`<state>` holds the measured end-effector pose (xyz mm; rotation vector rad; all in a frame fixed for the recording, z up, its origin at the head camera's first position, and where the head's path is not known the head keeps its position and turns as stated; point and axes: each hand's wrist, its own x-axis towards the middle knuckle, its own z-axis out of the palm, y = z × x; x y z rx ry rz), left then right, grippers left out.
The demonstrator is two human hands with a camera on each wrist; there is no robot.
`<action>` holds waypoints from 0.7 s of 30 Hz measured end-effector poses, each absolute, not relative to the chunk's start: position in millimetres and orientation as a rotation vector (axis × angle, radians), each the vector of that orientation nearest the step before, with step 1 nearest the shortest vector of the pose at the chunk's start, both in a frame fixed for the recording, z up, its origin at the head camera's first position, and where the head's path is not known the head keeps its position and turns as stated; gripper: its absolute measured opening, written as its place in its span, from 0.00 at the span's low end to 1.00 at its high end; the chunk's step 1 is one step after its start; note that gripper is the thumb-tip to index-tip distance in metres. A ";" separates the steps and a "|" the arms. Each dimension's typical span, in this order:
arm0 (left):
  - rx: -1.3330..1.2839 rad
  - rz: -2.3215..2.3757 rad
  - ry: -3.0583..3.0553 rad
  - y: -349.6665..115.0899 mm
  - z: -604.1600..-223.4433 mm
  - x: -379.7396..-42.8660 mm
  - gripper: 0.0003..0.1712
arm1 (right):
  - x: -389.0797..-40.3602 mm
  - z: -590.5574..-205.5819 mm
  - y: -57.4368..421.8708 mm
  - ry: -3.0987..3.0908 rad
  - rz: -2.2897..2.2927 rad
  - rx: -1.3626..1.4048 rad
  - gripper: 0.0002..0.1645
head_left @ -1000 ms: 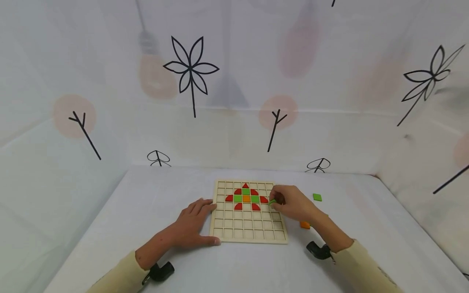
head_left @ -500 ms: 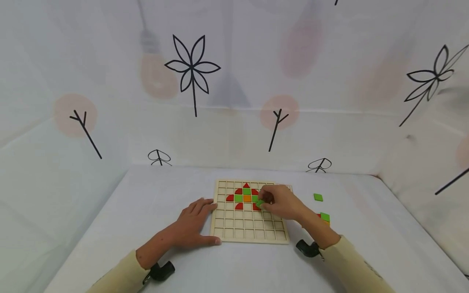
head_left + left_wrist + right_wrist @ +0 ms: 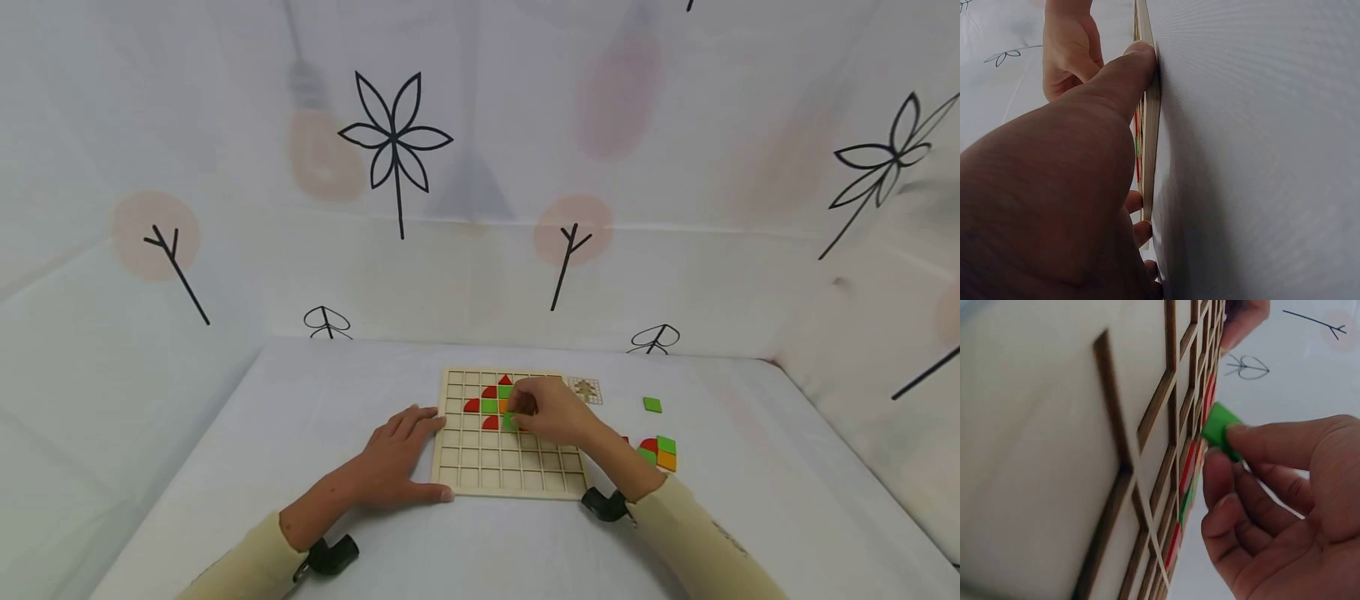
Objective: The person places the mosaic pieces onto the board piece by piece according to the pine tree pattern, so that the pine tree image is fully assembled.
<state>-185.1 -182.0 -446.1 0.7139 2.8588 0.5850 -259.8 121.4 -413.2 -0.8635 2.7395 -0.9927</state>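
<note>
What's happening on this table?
A person is working on a pale wooden grid board. Their right hand pinches a small flat green tile over it, while the left hand rests against the board's left edge. Red, green and orange tiles already fill some of the board's squares. A loose green square tile and a small cluster of coloured tiles lie on the white table to the right.

Cream sleeves, black wrist cameras
</note>
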 end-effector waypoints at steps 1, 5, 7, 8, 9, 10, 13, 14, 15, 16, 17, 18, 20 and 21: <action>0.713 0.587 2.858 -182.1 -446.1 -185.0 0.62 | -260.6 -414.2 119.9 2.734 -0.989 -0.863 0.06; 0.710 0.579 2.862 -182.4 -446.6 -185.3 0.63 | -262.8 -417.0 115.6 2.733 -0.972 -0.860 0.06; 0.709 0.579 2.863 -182.5 -446.8 -185.5 0.63 | -263.4 -417.4 115.0 2.742 -0.964 -0.864 0.06; 0.709 0.576 2.864 -182.4 -446.9 -185.6 0.63 | -263.7 -417.5 114.9 2.746 -0.961 -0.867 0.06; 0.710 0.578 2.863 -182.4 -446.8 -185.7 0.63 | -263.8 -417.5 114.9 2.747 -0.960 -0.869 0.05; 0.710 0.578 2.862 -182.4 -446.9 -185.7 0.63 | -264.0 -417.4 114.9 2.746 -0.962 -0.868 0.05; 0.711 0.578 2.860 -182.6 -447.0 -185.5 0.63 | -264.5 -417.4 114.8 2.741 -0.965 -0.862 0.05; 0.711 0.577 2.861 -182.6 -447.0 -185.5 0.62 | -264.6 -417.4 114.7 2.739 -0.967 -0.859 0.05; 0.712 0.575 2.862 -182.6 -447.0 -185.4 0.63 | -264.7 -417.3 114.6 2.738 -0.968 -0.856 0.05; 0.712 0.572 2.864 -182.5 -447.0 -185.4 0.63 | -264.9 -417.3 114.5 2.739 -0.965 -0.855 0.05; 0.713 0.568 2.866 -182.4 -447.1 -185.5 0.63 | -265.1 -417.5 114.5 2.742 -0.962 -0.856 0.05; 0.713 0.567 2.868 -182.3 -447.0 -185.5 0.63 | -265.3 -417.6 114.5 2.746 -0.956 -0.857 0.05; 0.714 0.562 2.870 -182.3 -447.1 -185.5 0.62 | -265.8 -417.8 114.6 2.759 -0.933 -0.867 0.05; 0.715 0.563 2.871 -182.3 -447.2 -185.6 0.62 | -266.1 -417.9 114.6 2.764 -0.921 -0.872 0.06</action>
